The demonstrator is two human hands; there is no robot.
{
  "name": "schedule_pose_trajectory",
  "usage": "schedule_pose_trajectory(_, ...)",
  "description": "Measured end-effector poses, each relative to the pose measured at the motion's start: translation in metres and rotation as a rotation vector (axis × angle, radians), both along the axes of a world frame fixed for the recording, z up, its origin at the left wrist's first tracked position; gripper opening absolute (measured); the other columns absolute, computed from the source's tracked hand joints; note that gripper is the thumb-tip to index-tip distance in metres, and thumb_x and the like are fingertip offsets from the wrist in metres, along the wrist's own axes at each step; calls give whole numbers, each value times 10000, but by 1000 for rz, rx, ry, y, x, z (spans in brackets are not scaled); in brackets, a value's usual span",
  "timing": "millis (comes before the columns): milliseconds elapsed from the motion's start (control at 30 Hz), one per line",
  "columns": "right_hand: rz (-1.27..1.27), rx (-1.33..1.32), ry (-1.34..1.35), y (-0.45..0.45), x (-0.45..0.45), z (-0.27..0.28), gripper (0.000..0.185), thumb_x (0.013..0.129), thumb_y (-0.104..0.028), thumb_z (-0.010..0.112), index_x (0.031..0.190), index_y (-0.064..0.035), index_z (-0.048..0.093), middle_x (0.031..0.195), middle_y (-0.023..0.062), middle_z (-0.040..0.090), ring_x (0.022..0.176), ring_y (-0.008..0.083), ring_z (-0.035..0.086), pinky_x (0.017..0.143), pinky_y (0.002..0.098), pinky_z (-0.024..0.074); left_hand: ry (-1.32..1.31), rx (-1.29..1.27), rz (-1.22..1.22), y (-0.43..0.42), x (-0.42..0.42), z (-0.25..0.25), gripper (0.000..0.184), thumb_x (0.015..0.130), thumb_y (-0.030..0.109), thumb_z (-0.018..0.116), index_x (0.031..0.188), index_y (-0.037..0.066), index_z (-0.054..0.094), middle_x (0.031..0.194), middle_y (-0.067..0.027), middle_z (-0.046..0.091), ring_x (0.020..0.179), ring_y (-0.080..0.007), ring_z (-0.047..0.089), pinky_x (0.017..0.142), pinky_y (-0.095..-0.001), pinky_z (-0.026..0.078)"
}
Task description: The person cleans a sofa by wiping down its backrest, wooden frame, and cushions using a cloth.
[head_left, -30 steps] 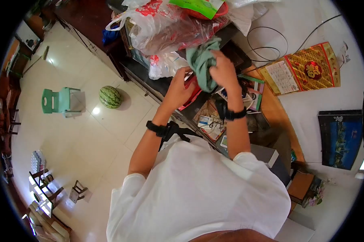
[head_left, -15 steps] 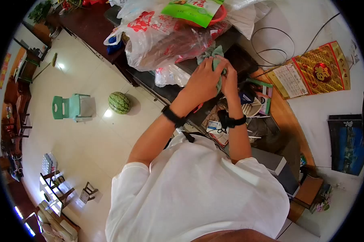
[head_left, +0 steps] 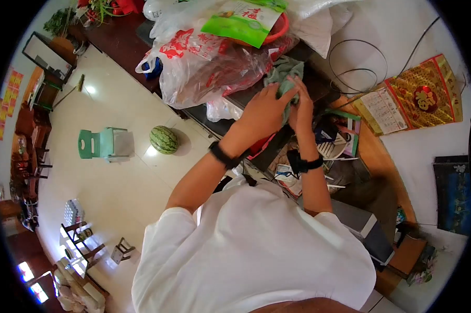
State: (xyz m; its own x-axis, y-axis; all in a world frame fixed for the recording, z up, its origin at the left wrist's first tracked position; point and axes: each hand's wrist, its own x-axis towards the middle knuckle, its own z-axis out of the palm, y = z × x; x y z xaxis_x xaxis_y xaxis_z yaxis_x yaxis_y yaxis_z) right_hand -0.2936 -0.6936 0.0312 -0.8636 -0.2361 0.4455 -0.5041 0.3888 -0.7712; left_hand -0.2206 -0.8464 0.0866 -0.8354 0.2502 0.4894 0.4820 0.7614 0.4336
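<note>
A crumpled grey-green cloth (head_left: 287,70) is bunched between my two hands above the dark cabinet top. My left hand (head_left: 266,111) has its fingers pressed on the cloth from the left, with the thumb side toward the other hand. On the cloth's right side, my right hand (head_left: 302,107) grips it with long, fairly straight fingers. Part of the cloth hides behind the hands. Just left of them lies a clear plastic bag with red print (head_left: 209,68), and a green snack packet (head_left: 244,21) rests on top by a red basket (head_left: 279,28).
Below my right hand are a white slotted holder (head_left: 333,147), papers and cables on the cabinet. A gold calendar (head_left: 418,99) hangs on the right wall. On the tiled floor to the left are a watermelon (head_left: 164,140), a green plastic chair (head_left: 104,144) and a small stool (head_left: 122,251).
The view has shifted slightly, so the room sits a little further right. My right hand's fingers have straightened and slid along the cloth, and more of the cloth now shows above the hands.
</note>
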Motion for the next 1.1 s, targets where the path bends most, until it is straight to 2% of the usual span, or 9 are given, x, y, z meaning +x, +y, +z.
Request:
schedule_pose_trajectory(67,-38,188,34,-13,30,20,612,740,137,578,1289,-132,565,1458,115,434,1251,327,515,951,392,497,-90,-96,14,-7,25,24,663,754,20,575,1386,117,403,1232,-325,502,1126,-467,524,902,-477,492)
schedule_pose_trajectory(233,2,134,-47,-13,30,31,592,747,159,522,1259,-131,582,1413,99,484,1247,347,512,915,408,499,-160,-269,10,-7,17,30,624,788,72,584,1381,75,388,1223,-349,510,1114,-483,533,924,-478,488)
schedule_pose_trajectory(400,-14,171,28,6,-18,21,637,685,159,554,1237,-156,593,1419,90,482,1246,346,512,862,441,522,-96,-121,-17,15,-33,19,632,791,131,607,1376,68,376,1199,-373,511,1094,-514,525,906,-500,490)
schedule_pose_trajectory(533,-32,121,81,18,-67,5,535,798,37,599,1306,-115,530,1421,120,472,1248,357,506,938,435,476,-140,-95,2,37,-79,16,628,789,170,609,1364,65,380,1175,-374,520,1075,-520,527,879,-506,498)
schedule_pose_trajectory(633,-2,21,-22,26,-101,0,526,851,-79,643,1351,-85,477,1424,139,455,1255,356,495,974,419,450,-97,-50,68,52,-99,18,586,745,204,659,1278,75,450,992,-314,583,952,-469,568,765,-507,522)
schedule_pose_trajectory(700,13,-26,-133,28,-107,-1,551,864,-133,665,1369,-71,452,1424,146,447,1257,353,490,982,409,441,-278,-110,48,54,-106,25,623,783,196,593,1363,92,391,1155,-379,524,1074,-533,517,866,-526,492)
schedule_pose_trajectory(833,-86,229,196,25,-89,5,570,820,-81,673,1352,-89,468,1381,141,462,1236,361,496,960,429,457,-155,-14,34,42,-91,5,649,773,146,583,1390,124,385,1201,-363,506,1115,-515,505,902,-534,474)
schedule_pose_trajectory(1000,-52,223,-9,14,-25,26,570,723,67,576,1264,-100,518,1245,159,508,1150,389,526,875,458,488,-106,45,-35,18,-37,-4,751,736,18,577,1440,162,360,1374,-331,395,1279,-478,400,1041,-491,390)
schedule_pose_trajectory(1100,-21,266,-46,7,8,36,617,665,29,623,1253,-125,518,1226,159,537,1062,396,575,821,464,502,-158,63,-17,6,1,4,687,748,45,611,1400,137,414,1365,-321,417,1284,-470,409,1052,-485,382)
